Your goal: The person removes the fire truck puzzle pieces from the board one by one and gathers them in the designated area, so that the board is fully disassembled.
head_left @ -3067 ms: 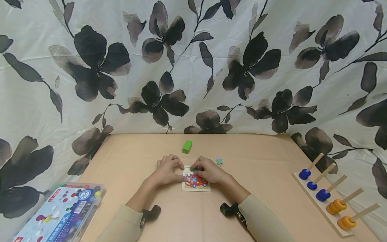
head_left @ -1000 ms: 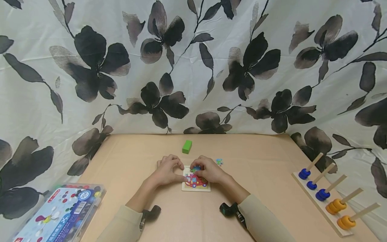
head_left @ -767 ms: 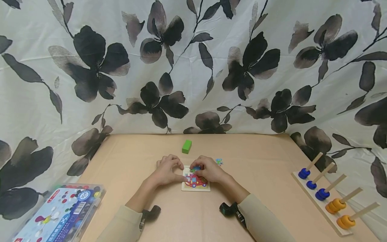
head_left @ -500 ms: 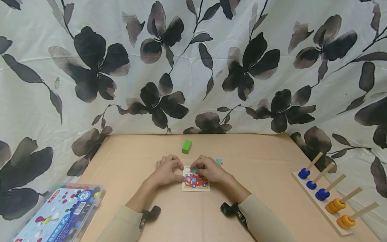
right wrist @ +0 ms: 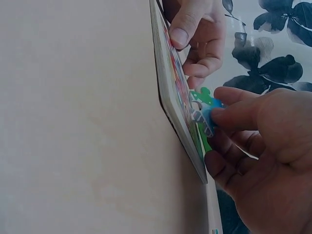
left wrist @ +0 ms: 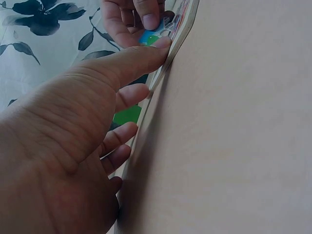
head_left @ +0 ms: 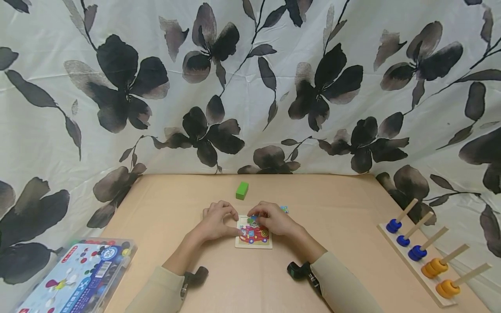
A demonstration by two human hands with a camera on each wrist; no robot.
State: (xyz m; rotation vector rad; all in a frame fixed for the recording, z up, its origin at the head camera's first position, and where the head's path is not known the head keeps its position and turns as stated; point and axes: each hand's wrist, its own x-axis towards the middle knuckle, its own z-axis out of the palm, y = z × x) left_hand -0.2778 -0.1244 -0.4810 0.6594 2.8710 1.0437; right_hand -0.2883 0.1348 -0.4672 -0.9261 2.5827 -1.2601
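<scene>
A small jigsaw board (head_left: 254, 246) showing a red vehicle lies mid-table in the head view. Along its left side, my left hand (head_left: 217, 221) grips it, the thumb on the picture's edge and the fingers by the far left corner. My right hand (head_left: 275, 219) pinches a blue-and-green puzzle piece (right wrist: 207, 114) between thumb and index finger over the board's far part. In the right wrist view the piece is tilted, its lower edge right at the picture. Another loose piece (head_left: 285, 209) lies just beyond the right hand, which partly hides it.
A green block (head_left: 242, 190) lies beyond the hands. On the right stands a wooden peg rack (head_left: 420, 265) with blue and orange rings. At the near left is a clear plastic case (head_left: 78, 274) with coloured balls. A floral cloth (head_left: 250, 87) hangs behind the table.
My right hand has shifted slightly to the right and turned the pinched piece, and now covers more of the loose piece behind it. The left hand and board have stayed put.
</scene>
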